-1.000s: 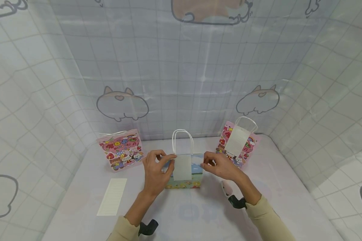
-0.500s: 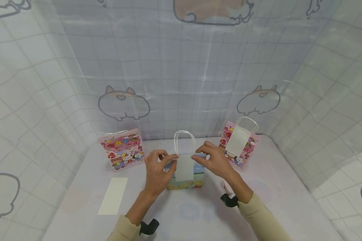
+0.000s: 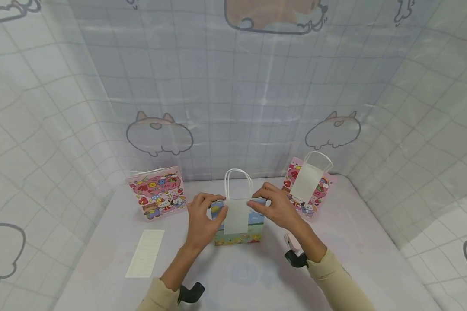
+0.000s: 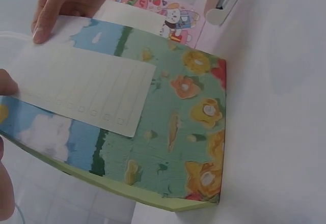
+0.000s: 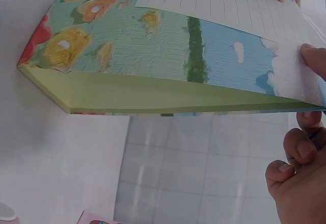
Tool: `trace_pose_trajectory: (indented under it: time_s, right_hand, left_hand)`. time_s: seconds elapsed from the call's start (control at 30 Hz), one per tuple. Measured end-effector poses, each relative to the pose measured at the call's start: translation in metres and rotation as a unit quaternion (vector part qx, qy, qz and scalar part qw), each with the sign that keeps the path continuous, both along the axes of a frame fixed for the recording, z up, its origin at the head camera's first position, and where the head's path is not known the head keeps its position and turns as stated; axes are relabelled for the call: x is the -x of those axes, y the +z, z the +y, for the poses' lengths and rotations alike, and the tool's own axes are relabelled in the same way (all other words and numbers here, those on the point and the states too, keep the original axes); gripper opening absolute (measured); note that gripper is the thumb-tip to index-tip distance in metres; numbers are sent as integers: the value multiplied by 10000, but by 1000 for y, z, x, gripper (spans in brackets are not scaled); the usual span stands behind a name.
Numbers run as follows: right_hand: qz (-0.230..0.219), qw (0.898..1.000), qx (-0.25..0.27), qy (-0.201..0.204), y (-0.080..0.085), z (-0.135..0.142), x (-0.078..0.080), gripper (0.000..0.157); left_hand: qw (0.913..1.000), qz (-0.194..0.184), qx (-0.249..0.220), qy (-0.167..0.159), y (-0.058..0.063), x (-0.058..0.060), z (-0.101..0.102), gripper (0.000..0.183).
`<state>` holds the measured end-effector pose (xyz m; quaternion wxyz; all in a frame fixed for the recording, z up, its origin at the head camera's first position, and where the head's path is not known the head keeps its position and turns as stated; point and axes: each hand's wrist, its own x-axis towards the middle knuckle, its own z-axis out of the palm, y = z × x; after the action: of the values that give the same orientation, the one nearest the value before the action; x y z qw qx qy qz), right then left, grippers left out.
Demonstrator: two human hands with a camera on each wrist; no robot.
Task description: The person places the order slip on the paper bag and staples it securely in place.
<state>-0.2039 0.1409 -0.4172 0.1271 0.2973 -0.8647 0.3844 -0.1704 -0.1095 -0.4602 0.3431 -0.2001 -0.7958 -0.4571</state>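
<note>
A paper gift bag with a painted flower-and-sky print stands upright on the table, its white twisted handles raised. Against its front lies a lined paper sheet, printed with small boxes near one edge in the left wrist view. My left hand pinches the bag's top left, its thumb on the sheet's edge and fingers behind. At the top right, my right hand pinches the bag's rim, thumb in front and fingers behind. The bag's closed side fold is pale green.
A pink cartoon gift bag stands at the back left. Another pink bag, with a white sheet on its front, leans at the back right. A lined sheet lies front left. A pink-and-white stapler lies by my right wrist.
My right hand has moved left from the bag's right edge to the sheet's upper right corner. The sheet and bag shifted slightly; my left fingers moved over the bag's top edge.
</note>
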Motion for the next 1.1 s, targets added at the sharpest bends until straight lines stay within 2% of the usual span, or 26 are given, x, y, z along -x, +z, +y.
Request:
trace_pose_trajectory:
  time_s: [0.2,0.47,0.7,1.1]
  right_hand:
    - [-28,10000,-1,10,0,0,0,17]
    - [-23,10000,-55,-3,0,1,0,16]
    - [-123,9999,4,5,1,3,0,16]
    - [-223,9995,158,140,1,8,-2,13]
  left_hand:
    - [9998,-208,-25,-79,3,-1,-1,24]
    - [9995,-299,51,-27,4,-2,0,24]
    - [9980,-563,280,105,5,-1,1,24]
    - [9945,-918,495,59,10,-6,5,22]
